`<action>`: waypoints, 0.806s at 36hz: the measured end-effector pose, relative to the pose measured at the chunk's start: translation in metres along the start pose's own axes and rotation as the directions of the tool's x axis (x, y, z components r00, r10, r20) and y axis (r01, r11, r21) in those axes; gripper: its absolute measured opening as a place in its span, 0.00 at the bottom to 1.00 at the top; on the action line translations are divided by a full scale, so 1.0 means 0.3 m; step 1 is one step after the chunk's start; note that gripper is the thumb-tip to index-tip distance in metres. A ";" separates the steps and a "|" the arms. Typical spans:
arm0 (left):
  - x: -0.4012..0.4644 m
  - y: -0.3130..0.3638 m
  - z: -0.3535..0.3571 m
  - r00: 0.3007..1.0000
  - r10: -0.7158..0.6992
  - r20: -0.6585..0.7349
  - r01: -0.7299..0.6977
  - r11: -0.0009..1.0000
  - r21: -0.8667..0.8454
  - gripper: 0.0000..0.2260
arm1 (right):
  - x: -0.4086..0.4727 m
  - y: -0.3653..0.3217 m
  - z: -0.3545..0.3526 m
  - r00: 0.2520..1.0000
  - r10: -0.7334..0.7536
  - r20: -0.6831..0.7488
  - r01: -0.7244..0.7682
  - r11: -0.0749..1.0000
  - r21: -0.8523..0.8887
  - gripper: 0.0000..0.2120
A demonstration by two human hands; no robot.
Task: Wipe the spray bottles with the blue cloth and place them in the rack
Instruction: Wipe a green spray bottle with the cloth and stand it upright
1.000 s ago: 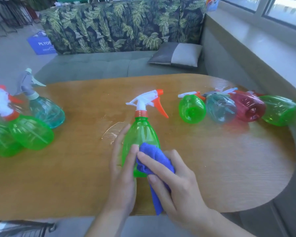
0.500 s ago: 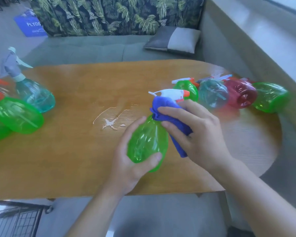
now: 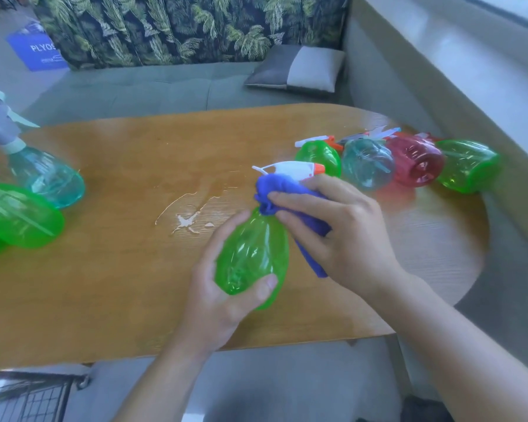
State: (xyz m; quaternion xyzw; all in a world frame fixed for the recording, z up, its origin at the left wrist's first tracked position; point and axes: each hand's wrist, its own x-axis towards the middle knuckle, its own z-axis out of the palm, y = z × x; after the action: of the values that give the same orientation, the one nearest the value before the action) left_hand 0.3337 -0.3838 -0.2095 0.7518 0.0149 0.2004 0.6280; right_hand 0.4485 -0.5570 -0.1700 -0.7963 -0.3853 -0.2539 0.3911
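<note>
While left hand cups ribbed green bottle, right hand pinches fuzzy blue cloth

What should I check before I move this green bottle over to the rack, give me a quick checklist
1. Left hand grips the green bottle by its base: ok.
2. Right hand holds the blue cloth around the neck: ok.
3. Body wiped all round: cannot tell.
4. White spray head wiped: cannot tell.
5. Wire rack in view at lower left, free slot: cannot tell.
6. Puddle on the table beside the bottle: not ok.
</note>
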 end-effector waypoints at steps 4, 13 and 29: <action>-0.006 -0.002 0.005 1.000 0.003 0.014 -0.004 1.000 0.018 0.36 | 0.024 0.040 -0.021 0.985 0.106 -0.134 -0.120 0.988 -0.098 0.10; 0.001 -0.010 -0.001 1.000 -0.014 0.014 0.014 1.000 0.025 0.36 | 0.015 0.013 -0.001 0.999 0.053 -0.013 -0.053 0.998 -0.019 0.10; 0.006 -0.008 0.001 0.999 -0.026 0.026 0.025 1.000 0.014 0.35 | 0.035 0.061 -0.027 0.960 0.223 -0.169 -0.238 0.969 -0.070 0.11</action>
State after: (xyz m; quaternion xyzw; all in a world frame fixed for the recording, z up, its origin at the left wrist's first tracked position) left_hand 0.3361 -0.3831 -0.2114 0.7583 0.0176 0.1823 0.6256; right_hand 0.4686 -0.5665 -0.1657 -0.8296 -0.2455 -0.2868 0.4115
